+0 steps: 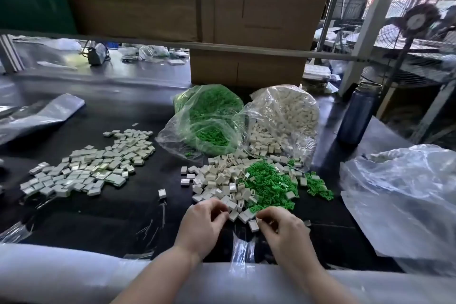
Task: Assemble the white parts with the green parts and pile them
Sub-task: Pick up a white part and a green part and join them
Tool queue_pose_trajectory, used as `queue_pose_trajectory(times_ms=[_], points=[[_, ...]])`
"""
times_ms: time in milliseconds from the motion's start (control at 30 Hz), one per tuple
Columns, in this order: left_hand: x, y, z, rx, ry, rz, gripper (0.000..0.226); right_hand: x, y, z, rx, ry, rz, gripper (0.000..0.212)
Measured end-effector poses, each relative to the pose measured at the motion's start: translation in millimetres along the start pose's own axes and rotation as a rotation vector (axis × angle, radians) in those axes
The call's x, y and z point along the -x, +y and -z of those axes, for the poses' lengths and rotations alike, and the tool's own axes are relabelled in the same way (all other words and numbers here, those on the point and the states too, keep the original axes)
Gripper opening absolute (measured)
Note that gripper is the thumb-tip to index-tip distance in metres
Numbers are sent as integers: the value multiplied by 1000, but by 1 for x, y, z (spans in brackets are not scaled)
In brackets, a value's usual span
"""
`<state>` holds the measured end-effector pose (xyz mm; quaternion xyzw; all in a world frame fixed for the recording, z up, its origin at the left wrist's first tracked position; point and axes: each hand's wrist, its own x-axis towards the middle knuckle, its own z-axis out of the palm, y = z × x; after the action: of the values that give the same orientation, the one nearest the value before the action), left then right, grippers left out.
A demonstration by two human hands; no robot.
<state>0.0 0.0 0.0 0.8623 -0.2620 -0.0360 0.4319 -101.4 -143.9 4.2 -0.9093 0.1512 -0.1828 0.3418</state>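
Loose white parts [217,180] lie heaped mid-table, touching a heap of small green parts [269,185] to their right. A flat spread of white pieces [91,168] lies to the left, and a single white piece [162,193] sits between the two. Behind them an open clear bag of green parts [209,118] and an open clear bag of white parts [283,116] spill forward. My left hand [202,224] and my right hand [281,229] rest at the heap's near edge. Their fingers curl down onto white parts, and what they pinch is hidden.
A dark blue bottle [357,116] stands at the right. A cardboard box [246,66] sits behind the bags under a shelf rail. Crumpled clear plastic [404,205] fills the right side, and a plastic sheet [44,116] lies far left. Pale padding [61,274] covers the near table edge.
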Motion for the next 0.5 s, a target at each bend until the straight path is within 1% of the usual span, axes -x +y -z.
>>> queue_pose_trajectory(times_ms=[67, 167, 267, 500], points=[[-4, 2, -1, 10, 65, 25, 5, -6, 0, -2, -8, 61, -21, 9], [-8, 1, -8, 11, 107, 25, 4, -14, 1, -5, 25, 99, -28, 8], [-9, 2, -11, -3, 131, 21, 4, -19, 1, -8, 47, 118, -22, 10], [-15, 5, -17, -11, 146, -3, 7, -32, -3, -16, 86, 102, -41, 14]])
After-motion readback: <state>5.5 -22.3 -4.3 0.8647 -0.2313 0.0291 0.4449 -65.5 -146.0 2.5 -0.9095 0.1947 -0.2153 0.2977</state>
